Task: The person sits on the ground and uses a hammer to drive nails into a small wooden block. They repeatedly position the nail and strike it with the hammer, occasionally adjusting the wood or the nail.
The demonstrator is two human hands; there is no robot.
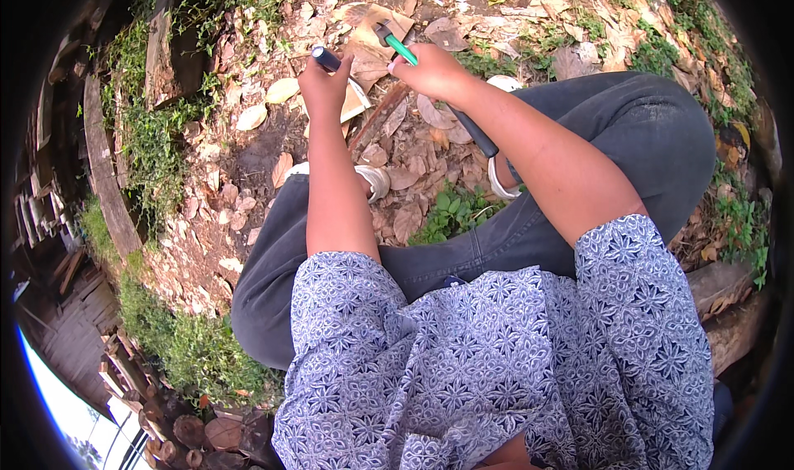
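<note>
My right hand is wrapped round a hammer with a green shaft. Its dark head points up and to the left, and its black grip sticks out below my wrist. In my left hand, the fingers are closed on a short dark handle with a pale round cap; whatever lies at its other end is hidden. Just beyond the hammer head, a light brown wooden board lies on the ground. A second pale piece of wood lies beside my left hand, partly covered by it.
Dry leaves cover the ground, and a narrow reddish-brown strip lies between my forearms. My bent legs in dark trousers frame the space. Weathered timber and green plants stand at left; cut logs are stacked lower left.
</note>
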